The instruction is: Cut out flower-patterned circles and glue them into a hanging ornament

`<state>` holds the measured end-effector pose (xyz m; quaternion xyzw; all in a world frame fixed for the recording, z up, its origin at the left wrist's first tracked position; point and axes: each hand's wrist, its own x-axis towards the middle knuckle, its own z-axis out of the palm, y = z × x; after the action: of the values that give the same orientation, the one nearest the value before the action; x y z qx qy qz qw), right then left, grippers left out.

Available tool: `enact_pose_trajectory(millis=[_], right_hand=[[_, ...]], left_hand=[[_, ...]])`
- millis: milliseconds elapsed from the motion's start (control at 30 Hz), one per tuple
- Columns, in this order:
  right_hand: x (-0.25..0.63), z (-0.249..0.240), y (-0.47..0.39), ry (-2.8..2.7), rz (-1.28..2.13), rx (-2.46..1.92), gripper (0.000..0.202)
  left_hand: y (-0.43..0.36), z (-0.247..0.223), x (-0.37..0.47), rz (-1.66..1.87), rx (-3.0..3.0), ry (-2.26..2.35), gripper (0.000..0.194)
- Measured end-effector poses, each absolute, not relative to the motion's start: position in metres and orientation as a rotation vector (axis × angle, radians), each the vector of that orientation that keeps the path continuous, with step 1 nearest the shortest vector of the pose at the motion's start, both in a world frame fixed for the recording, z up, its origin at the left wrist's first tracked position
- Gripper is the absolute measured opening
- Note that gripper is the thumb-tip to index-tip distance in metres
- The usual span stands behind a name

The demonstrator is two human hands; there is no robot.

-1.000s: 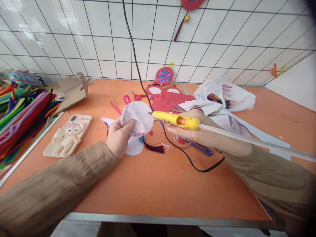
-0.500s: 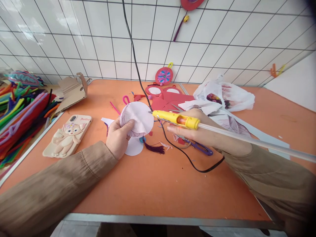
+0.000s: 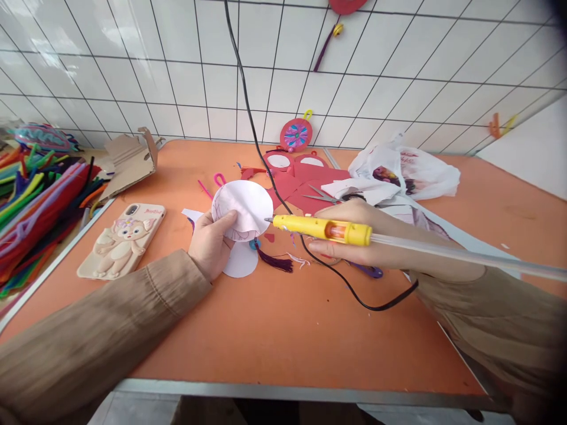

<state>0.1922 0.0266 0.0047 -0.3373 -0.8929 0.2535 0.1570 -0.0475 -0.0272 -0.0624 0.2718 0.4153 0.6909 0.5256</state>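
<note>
Between the thumb and fingers of my left hand [image 3: 213, 241] is a white paper disc [image 3: 248, 206] with faint purple lines along its lower left. My right hand [image 3: 367, 236] grips a yellow glue gun [image 3: 305, 225], a long clear glue stick [image 3: 443, 252] running out of its back. The gun's metal tip is at the disc's right edge; whether they touch I cannot tell. Beneath the held disc lies another white round piece [image 3: 241, 262], partly covered. A dark purple tassel [image 3: 275, 260] with a blue bead lies beside it.
A phone in a bear-shaped case [image 3: 121, 242] lies left, near colourful pipe cleaners [image 3: 48, 206] and torn cardboard [image 3: 128, 162]. Behind my hands are red paper [image 3: 310, 177], scissors [image 3: 321, 196] and a white plastic bag [image 3: 425, 177]. A black cable [image 3: 248, 106] crosses down the middle.
The glue gun and my right hand have shifted slightly right and down, uncovering more of the scissors. The disc has tilted a little in my left hand. The cable's lower part has moved.
</note>
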Motion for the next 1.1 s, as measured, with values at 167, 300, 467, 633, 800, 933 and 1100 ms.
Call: enact_pose_trajectory(millis=[167,300,467,633,800,933,1100], right_hand=[[0.1859,0.0084,0.0252,-2.722,0.684,-0.953,0.04],[0.185,0.0121,0.0201,-2.715,0.645,-1.043,0.037],[0.1843,0.012,0.0195,-2.729,0.654,-1.007,0.038],[0.1839,0.0114,0.0216,-2.717,0.684,-0.98,0.037],[0.1846,0.0108,0.022,-2.733,0.687,-1.032,0.038],[0.1854,0.0109,0.0221,-2.721,0.715,-1.012,0.037],[0.1836,0.0101,0.0216,-2.724,0.725,-0.987,0.038]], left_hand=[[-0.0272,-0.0611,-0.0455,1.659,0.631,0.982,0.029],[-0.0276,-0.0595,-0.0441,1.651,0.625,0.964,0.03],[-0.0277,-0.0599,-0.0445,1.656,0.627,0.963,0.026],[-0.0281,-0.0582,-0.0433,1.648,0.599,0.963,0.026],[-0.0283,-0.0564,-0.0418,1.661,0.569,0.948,0.026],[-0.0282,-0.0576,-0.0426,1.657,0.577,0.949,0.024],[-0.0282,-0.0584,-0.0433,1.653,0.58,0.942,0.022]])
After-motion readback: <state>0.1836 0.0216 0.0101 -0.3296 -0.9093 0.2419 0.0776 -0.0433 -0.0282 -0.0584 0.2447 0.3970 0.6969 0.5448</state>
